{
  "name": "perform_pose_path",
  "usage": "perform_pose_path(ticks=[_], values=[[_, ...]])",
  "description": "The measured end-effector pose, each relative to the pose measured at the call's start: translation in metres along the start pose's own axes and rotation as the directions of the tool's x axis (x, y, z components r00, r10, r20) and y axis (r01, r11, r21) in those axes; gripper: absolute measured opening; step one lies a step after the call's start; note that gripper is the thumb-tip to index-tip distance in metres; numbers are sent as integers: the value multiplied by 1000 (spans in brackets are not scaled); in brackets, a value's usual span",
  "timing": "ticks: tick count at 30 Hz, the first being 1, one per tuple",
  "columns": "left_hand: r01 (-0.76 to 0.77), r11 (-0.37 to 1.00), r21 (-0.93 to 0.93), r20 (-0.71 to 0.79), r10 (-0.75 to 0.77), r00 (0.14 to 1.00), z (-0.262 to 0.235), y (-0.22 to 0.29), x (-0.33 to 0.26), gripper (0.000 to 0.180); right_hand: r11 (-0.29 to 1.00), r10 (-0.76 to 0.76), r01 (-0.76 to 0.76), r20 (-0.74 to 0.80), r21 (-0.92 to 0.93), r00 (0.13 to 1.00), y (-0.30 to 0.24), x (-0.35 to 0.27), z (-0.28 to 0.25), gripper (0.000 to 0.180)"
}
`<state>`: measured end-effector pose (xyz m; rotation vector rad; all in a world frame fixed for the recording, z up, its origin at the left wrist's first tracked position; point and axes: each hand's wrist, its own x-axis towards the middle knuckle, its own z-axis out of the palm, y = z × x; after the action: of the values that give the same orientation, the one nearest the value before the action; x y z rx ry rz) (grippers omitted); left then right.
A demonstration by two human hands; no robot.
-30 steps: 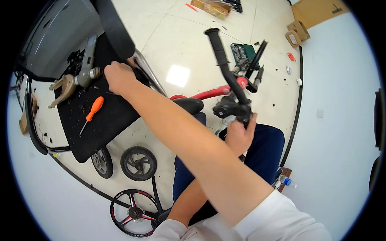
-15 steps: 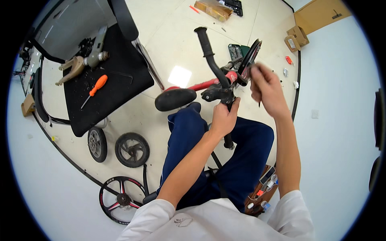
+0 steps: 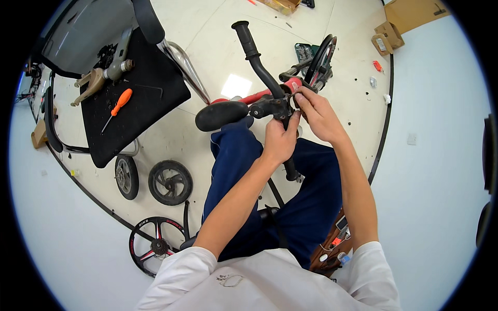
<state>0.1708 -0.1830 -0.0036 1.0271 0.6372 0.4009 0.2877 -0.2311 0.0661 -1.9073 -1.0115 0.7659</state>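
Note:
A small red bike frame (image 3: 255,97) with a black saddle (image 3: 222,115) lies in front of my knees. Its black handlebar (image 3: 265,76) runs from a rubber grip at the far end to another between my thighs. My left hand (image 3: 281,139) is closed around the handlebar just below the black stem clamp (image 3: 276,107), thumb pressed up against it. On the clamp's right side, my right hand (image 3: 317,115) is closed, thumb and fingertips pinched together against it. Whatever those fingertips hold is hidden. Beyond the hands stands the bike's dark wheel (image 3: 320,61).
At left, a black chair (image 3: 142,124) bears an orange screwdriver (image 3: 122,102), a hex key (image 3: 159,89) and a fork (image 3: 93,85). Loose wheels (image 3: 170,182) lie below it. A green tool case (image 3: 305,52) sits beyond the bike, cardboard boxes (image 3: 389,37) by the right wall.
My right hand has come down and left from beside the wheel to the stem clamp. My left hand and the handlebar have shifted slightly left; the view has also moved a little.

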Motion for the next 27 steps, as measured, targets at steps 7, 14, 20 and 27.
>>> perform_pose_path(ticks=[7,14,20,27], values=[[8,1000,-6,-6,-8,1000,-1,6,0,28,996,-51,53,34,-67,998,-6,3,1,21],[-9,1000,-16,-8,9,1000,-1,4,3,26,999,5,-5,-14,-34,1000,-3,5,6,21],[-51,998,23,10,50,999,-2,1,4,24,998,14,-15,-22,-59,1000,2,5,6,21],[-71,997,29,9,71,997,-2,-3,6,23,878,-126,153,90,-454,988,-6,12,-2,21]])
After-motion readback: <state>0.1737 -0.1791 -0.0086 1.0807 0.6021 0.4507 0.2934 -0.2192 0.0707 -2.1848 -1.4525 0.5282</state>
